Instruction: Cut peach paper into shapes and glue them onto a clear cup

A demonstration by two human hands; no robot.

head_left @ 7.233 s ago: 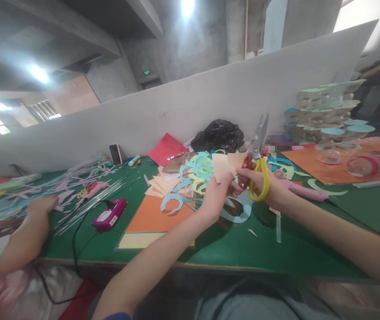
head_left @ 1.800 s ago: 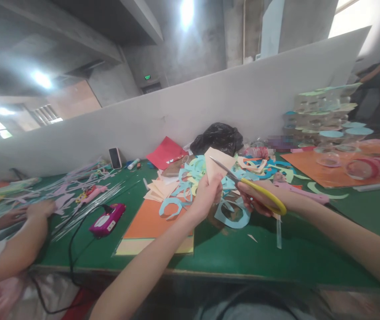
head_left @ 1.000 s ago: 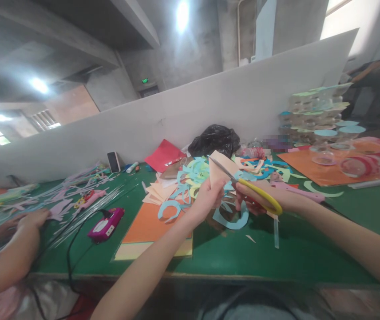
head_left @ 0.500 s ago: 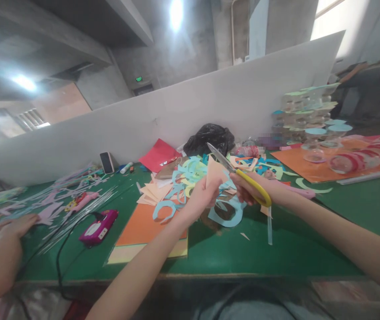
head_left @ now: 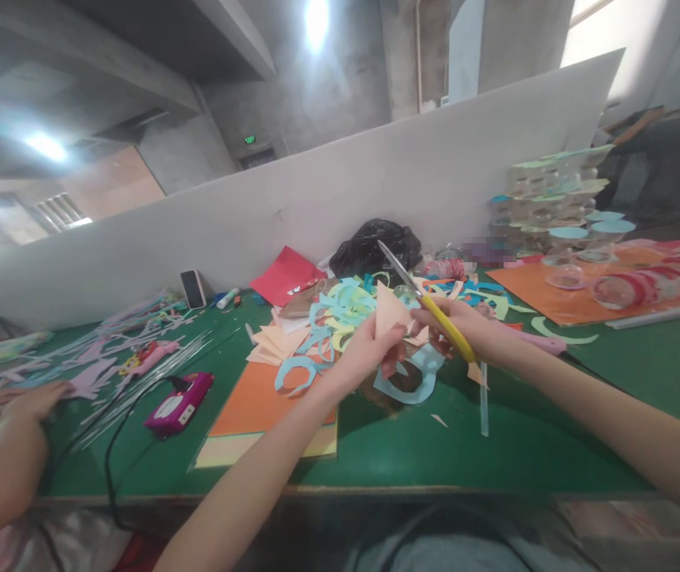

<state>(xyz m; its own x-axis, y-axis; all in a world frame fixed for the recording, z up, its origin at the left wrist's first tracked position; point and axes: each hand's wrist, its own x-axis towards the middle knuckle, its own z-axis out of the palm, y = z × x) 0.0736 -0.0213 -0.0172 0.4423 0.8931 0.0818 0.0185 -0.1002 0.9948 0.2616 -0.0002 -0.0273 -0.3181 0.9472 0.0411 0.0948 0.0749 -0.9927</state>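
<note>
- Green table: spans the near view; clock directions here are taken from the folded peach paper, twelve pointing away from the wearer.
- Orange sheet: flat, toward eight o'clock.
- Black plastic bag: crumpled, toward twelve o'clock, beyond loose paper cuttings.
- Yellow-handled scissors: raised, blades pointing to eleven o'clock and looking nearly together. Likely rigid and the heavier item; the handle loops are the safe hold, the blades slick and sharp.
- Right hand: at three o'clock, fingers closed around the scissors' handles. Whether its fingertips also touch the paper, I cannot tell.
- Left hand: toward seven o'clock, thumb and fingers pinched together on the paper's lower part.
- Folded peach paper: held above the table between the hands, point up. Probably very light, stiffer at its folds, easily creased or torn; best pinched low, through all its layers, away from the point.
</note>
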